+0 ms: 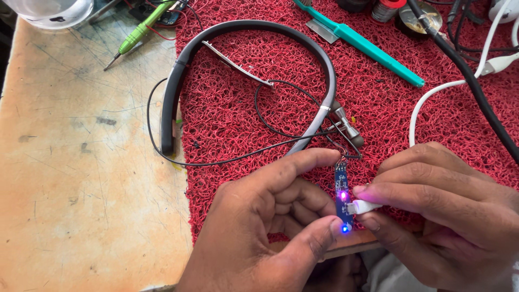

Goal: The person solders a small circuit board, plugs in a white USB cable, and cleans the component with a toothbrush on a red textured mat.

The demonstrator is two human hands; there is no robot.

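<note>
So the left hand (259, 227) pinches a small blue circuit board (341, 197) between thumb and forefinger, right at the desk (81, 178) edge over the red mat (243, 108). Right hand (443, 211) grips a white plug (363, 206) pushed into the board's side, and two LEDs glow, pink and blue. Thin wires run up to the grey neckband (178, 81) lying on the mat. Looks like the power check stage; next move probably needs a steady grip so those wires don't tug

Both hands, the left hand (265, 227) and the right hand (448, 216), are bare, without rings, gloves or sleeves; fingernails are short.
</note>
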